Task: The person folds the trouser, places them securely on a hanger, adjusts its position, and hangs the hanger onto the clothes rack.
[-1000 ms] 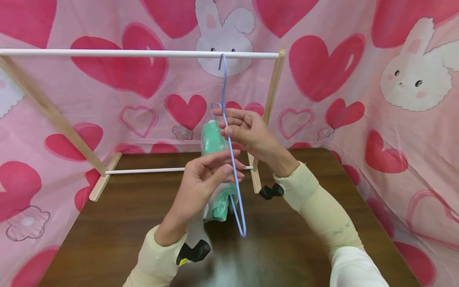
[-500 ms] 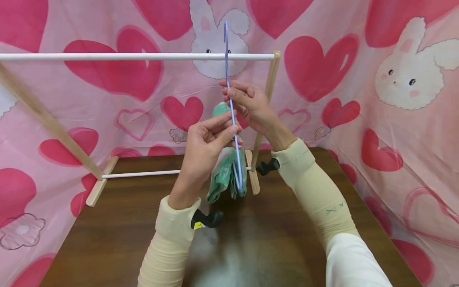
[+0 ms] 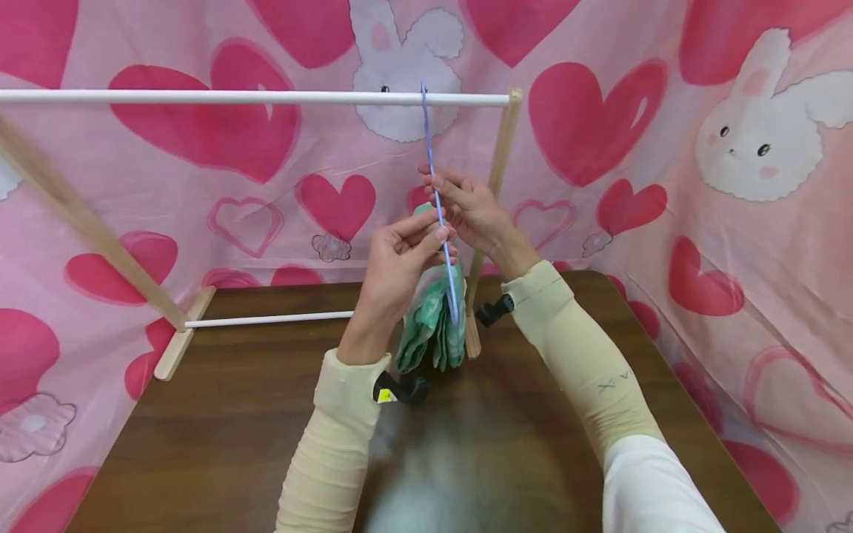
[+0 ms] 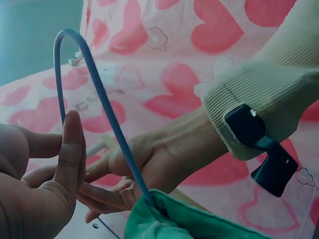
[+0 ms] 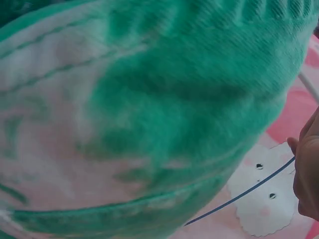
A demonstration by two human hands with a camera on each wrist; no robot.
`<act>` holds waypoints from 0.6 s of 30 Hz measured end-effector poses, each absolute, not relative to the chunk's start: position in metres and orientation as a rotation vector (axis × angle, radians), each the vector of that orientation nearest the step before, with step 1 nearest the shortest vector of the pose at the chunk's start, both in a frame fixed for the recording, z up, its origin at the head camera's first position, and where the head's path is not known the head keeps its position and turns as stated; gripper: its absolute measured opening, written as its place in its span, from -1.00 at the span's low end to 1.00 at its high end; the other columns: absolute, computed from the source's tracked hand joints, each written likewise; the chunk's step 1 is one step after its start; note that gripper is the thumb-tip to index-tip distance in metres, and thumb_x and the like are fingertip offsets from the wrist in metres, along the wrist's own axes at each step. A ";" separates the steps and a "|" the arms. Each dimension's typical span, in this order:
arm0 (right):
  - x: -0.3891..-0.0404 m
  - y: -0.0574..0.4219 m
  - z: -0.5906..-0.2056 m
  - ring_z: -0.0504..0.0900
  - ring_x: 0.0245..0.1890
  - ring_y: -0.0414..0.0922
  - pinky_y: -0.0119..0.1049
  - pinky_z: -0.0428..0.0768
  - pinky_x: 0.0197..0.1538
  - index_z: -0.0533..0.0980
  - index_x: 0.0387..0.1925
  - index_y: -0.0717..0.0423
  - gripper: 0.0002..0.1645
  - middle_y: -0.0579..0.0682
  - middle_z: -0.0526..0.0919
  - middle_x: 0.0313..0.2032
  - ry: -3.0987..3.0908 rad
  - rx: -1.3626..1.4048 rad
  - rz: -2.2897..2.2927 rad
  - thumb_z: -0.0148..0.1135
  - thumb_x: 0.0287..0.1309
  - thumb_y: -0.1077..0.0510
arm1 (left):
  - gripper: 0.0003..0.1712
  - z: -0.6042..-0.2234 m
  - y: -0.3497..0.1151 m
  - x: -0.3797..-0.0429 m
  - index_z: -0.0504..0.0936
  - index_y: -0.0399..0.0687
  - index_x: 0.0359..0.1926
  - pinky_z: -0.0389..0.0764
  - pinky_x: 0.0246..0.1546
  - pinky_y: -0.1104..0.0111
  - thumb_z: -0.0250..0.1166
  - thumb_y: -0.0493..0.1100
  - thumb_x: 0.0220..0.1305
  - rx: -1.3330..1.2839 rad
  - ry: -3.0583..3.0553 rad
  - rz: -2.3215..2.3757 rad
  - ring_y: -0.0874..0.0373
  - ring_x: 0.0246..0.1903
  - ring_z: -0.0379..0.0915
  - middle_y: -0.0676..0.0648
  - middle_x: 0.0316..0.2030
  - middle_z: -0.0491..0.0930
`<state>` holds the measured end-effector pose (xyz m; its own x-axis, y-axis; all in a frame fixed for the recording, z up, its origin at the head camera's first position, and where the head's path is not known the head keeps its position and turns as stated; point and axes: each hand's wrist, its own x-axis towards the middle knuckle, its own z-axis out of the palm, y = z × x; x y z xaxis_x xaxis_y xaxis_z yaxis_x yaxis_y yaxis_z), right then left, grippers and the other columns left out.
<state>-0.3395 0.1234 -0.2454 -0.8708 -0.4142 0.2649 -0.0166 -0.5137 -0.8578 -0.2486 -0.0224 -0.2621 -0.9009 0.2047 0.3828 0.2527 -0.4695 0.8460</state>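
A thin blue-purple wire hanger (image 3: 429, 137) stands nearly edge-on in the head view, its hook at the white rail. On it hangs a green and pale tie-dyed garment (image 3: 426, 318) with stitched seams; its kind is unclear. My left hand (image 3: 389, 270) pinches the hanger wire between thumb and fingers. Slightly higher and farther off, my right hand (image 3: 483, 218) pinches the same wire. In the left wrist view the wire (image 4: 107, 107) bends in a loop past both hands and enters the green cloth (image 4: 147, 224). Cloth (image 5: 164, 114) fills most of the right wrist view.
A rack with a white top rail (image 3: 266, 97), wooden posts (image 3: 87, 215) and a lower white bar (image 3: 266, 320) stands on the dark wooden table (image 3: 220, 444). Pink curtains (image 3: 600, 244) with hearts and rabbits surround it at the back and sides.
The hanger first rose until its hook stood above the rail, then came down so the hook top sits at the rail. The garment and both hands went up and away with it.
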 end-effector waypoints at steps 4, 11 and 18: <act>-0.340 0.122 -0.256 0.67 -0.40 -0.25 -0.52 0.61 -0.34 0.30 0.33 0.48 -0.51 -0.03 0.73 -0.33 1.387 -0.657 -2.462 0.05 0.46 0.35 | -0.57 -0.270 -0.028 -0.249 0.44 -0.63 0.25 0.74 -0.28 0.37 0.16 -0.53 0.39 -0.677 -1.700 -2.549 0.22 -0.49 0.67 0.03 -0.37 0.71; -0.338 0.119 -0.261 0.69 -0.35 -0.24 -0.52 0.62 -0.31 0.19 0.41 0.51 -0.07 -0.02 0.70 -0.28 1.391 -0.685 -2.428 0.46 0.19 0.18 | -0.56 -0.276 -0.037 -0.244 0.48 -0.51 0.27 0.75 -0.24 0.33 0.20 -0.47 0.40 -0.620 -1.771 -2.545 0.19 -0.46 0.68 0.00 -0.32 0.72; -0.333 0.119 -0.258 0.71 -0.35 -0.21 -0.49 0.67 -0.19 0.20 0.42 0.51 -0.04 0.01 0.71 -0.31 1.412 -0.637 -2.437 0.48 0.16 0.20 | -0.56 -0.281 -0.039 -0.241 0.49 -0.44 0.30 0.74 -0.24 0.36 0.18 -0.42 0.44 -0.553 -1.777 -2.603 0.21 -0.44 0.67 0.02 -0.30 0.74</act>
<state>-0.3332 0.1190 -0.2584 -0.8721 -0.4245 0.2436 -0.0004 -0.4971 -0.8677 -0.2408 -0.0391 -0.2814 -0.9387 0.2389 0.2486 0.1446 -0.3820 0.9128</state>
